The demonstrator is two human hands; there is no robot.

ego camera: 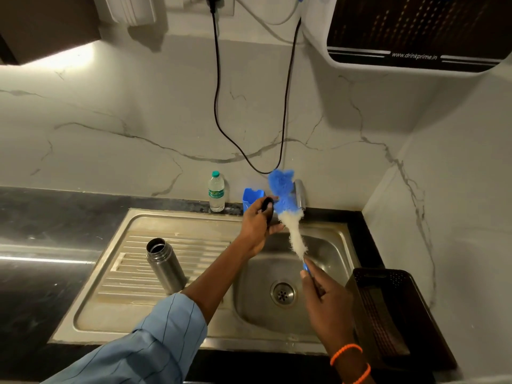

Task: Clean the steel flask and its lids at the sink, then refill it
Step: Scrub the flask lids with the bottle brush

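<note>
Head view, left hand: the left hand [256, 227] is raised over the back rim of the sink, fingers curled round a small black lid [267, 207], which it holds up against the bristles of the brush; a light blue striped sleeve [155, 345] covers the forearm below the elbow
Head view, right hand: the right hand [325, 296] grips the blue handle of a bottle brush [288, 212] above the basin; two orange bands [352, 361] circle the wrist
Head view, brush: the brush slants up and away from the right hand; white bristles along the lower part, blue bristles at the far tip; the blue part meets the black lid and is blurred
Head view, flask: the steel flask [165, 266] stands upright and uncapped on the ribbed drainboard [130, 273], left of the basin and well apart from both hands; its open mouth is dark inside
Head view, sink: the steel sink [327, 245] is set into a dark counter [41, 217]; a round drain [283, 293] lies at the bottom of the basin; a tap [299, 194] rises at the back rim, partly hidden behind the brush
Head view, rear edge: a clear plastic water bottle [216, 191] with a green cap stands against the marbled wall; a blue holder [250, 199] sits just beside the left hand
Head view, right edge: a dark perforated basket [393, 314] rests on the counter beside the basin
Head view, wall: a white water purifier [415, 37] hangs at upper right; a black cable [216, 106] loops down from a wall socket
</note>
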